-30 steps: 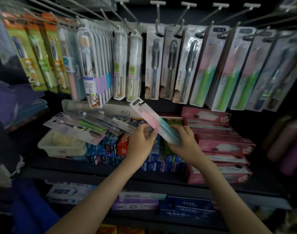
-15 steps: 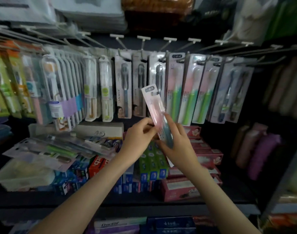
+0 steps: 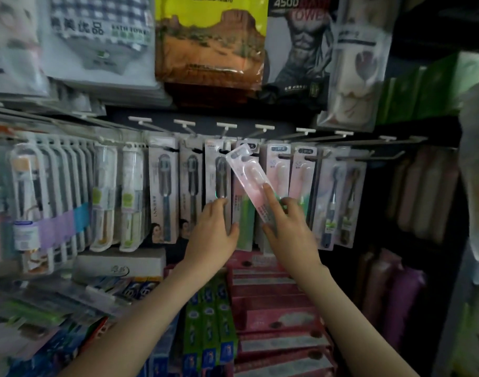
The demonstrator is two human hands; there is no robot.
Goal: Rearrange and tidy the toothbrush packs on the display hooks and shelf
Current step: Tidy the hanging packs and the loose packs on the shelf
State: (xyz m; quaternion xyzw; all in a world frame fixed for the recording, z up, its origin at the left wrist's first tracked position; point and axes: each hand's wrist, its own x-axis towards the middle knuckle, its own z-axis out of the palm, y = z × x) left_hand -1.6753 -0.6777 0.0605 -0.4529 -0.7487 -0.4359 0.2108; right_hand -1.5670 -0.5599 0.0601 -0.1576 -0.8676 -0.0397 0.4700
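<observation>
Right hand [image 3: 290, 235] pinches a tilted pink blister toothbrush pack [image 3: 249, 180], top edge among crowded metal hooks [image 3: 379, 158]; left hand [image 3: 213, 232] touches hanging grey toothbrush packs [image 3: 219, 170], grip unclear.

One left hand [image 3: 211, 231], one right hand [image 3: 291, 232], one tilted pink pack [image 3: 247, 178], three grey-brush packs [image 3: 163, 191]

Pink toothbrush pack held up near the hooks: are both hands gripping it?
No, only the right hand holds the pink toothbrush pack; the left hand rests on the hanging packs beside it.
</observation>
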